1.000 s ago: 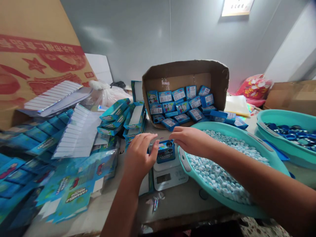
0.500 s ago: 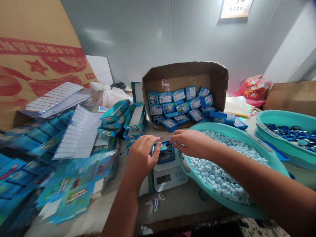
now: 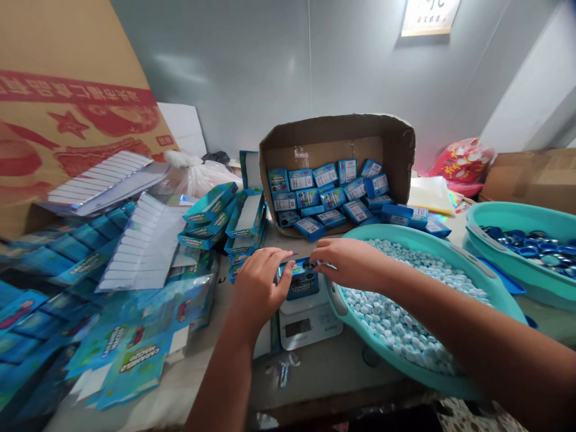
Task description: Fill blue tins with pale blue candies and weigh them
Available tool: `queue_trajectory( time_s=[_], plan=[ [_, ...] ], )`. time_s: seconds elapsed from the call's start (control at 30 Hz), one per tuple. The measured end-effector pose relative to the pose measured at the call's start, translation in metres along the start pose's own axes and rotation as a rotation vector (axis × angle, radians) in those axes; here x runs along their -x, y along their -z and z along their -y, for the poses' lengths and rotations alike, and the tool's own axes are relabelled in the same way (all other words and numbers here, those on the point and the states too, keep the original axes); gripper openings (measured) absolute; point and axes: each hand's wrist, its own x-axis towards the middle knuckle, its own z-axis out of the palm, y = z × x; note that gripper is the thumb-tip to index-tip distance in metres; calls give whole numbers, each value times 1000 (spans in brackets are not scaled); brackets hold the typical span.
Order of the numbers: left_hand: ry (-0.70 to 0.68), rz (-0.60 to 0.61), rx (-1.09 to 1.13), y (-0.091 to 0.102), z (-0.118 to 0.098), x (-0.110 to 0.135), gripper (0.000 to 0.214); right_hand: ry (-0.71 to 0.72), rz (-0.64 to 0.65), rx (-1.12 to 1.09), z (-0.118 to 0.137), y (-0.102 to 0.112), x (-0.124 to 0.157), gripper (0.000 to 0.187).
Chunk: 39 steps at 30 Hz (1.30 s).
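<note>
A small blue candy box (image 3: 302, 282) stands on a white kitchen scale (image 3: 308, 321) in the middle of the table. My left hand (image 3: 260, 287) grips the box's left side, fingers curled round it. My right hand (image 3: 347, 260) reaches in from the right, and its fingertips pinch at the box's open top. Directly right of the scale sits a teal basin (image 3: 432, 241) full of small pale-blue round candies (image 3: 396, 315).
A cardboard box (image 3: 337, 141) on its side holds several filled blue boxes behind the scale. Flat blue cartons (image 3: 130, 354) and folded ones (image 3: 211, 213) pile up on the left. A second teal basin (image 3: 517, 216) of dark blue caps is far right.
My left hand closed in on the box's left side, and my right hand's fingertips came down onto its top. The scale and basins stayed put.
</note>
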Motion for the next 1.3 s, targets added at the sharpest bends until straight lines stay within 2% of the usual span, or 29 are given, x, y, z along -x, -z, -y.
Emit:
queue_trajectory(
  time_s=[0.73, 1.3],
  plan=[
    [0, 28, -1, 0, 0, 0, 18, -21, 5, 25, -4, -2, 0, 9],
    [26, 102, 8, -1, 0, 0, 21, -30, 15, 53, -4, -3, 0, 8]
  ],
)
